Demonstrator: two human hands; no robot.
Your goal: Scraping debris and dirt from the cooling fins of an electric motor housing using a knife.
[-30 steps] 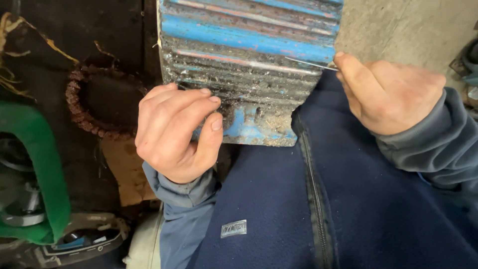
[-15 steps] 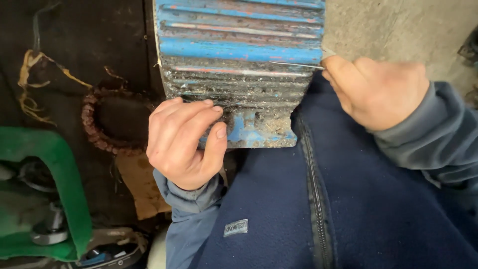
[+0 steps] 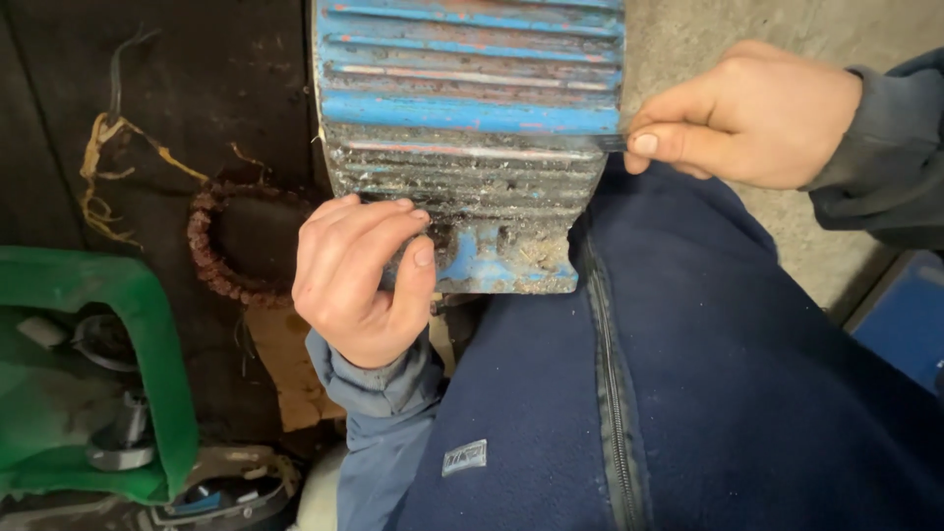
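The ribbed blue motor housing (image 3: 470,128) lies straight ahead, its fins running left to right. The left hand (image 3: 359,280) grips its dirty lower corner; the right hand (image 3: 757,113) pinches a thin blade (image 3: 612,144) into a fin groove.

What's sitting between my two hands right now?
In the head view, the dirty lower fins of the blue ribbed housing span the stretch between the left hand and right hand.

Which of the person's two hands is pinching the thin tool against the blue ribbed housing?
The right hand: thumb and forefinger pinch a thin blade laid in a groove of the blue ribbed housing. The left hand only grips the housing's lower corner.
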